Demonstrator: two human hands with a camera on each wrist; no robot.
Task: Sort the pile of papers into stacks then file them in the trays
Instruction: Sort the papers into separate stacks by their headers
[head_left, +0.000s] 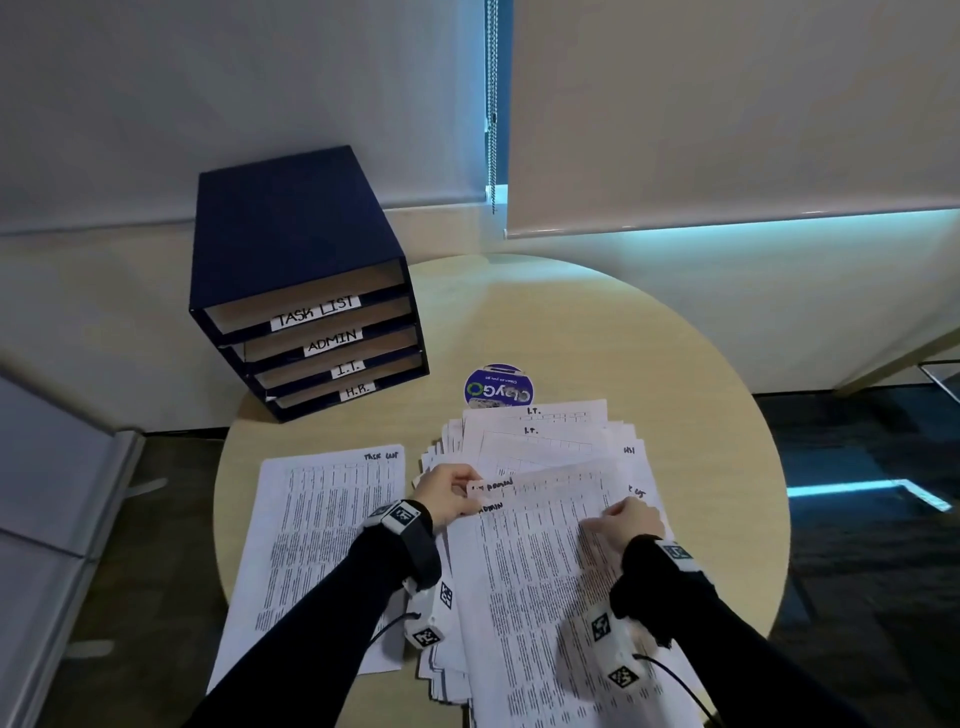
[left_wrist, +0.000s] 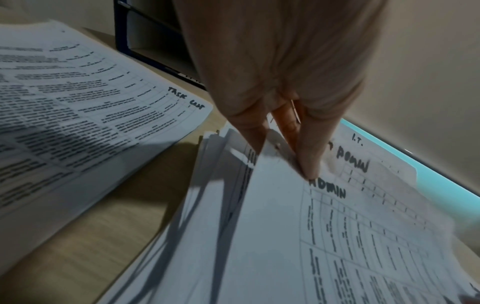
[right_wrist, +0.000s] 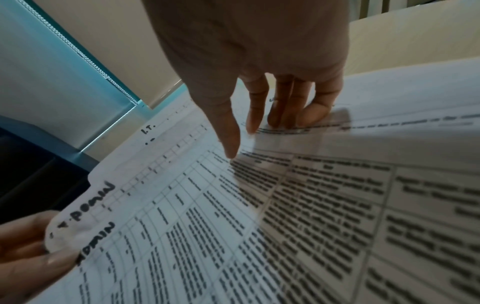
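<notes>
A loose pile of printed papers (head_left: 545, 441) lies fanned on the round table (head_left: 649, 353); sheets marked I.T. show at its far end. On top lie two sheets marked ADMIN (head_left: 540, 571) (left_wrist: 337, 236) (right_wrist: 207, 226). My left hand (head_left: 452, 491) (left_wrist: 283, 156) pinches their top left corner, which is lifted slightly. My right hand (head_left: 628, 522) (right_wrist: 259, 121) rests its fingertips on the pile near the sheets' far right edge. A separate stack marked TASK LIST (head_left: 322, 530) (left_wrist: 78, 113) lies flat at the left. The dark blue tray unit (head_left: 311, 291) stands at the back left, labelled TASK LIST, ADMIN, I.T., H.R.
A round blue sticker (head_left: 498, 387) shows on the table just beyond the pile. Bare tabletop lies to the right of the pile and behind it. The papers overhang the near table edge. A window blind with a bead chain (head_left: 491, 130) hangs behind.
</notes>
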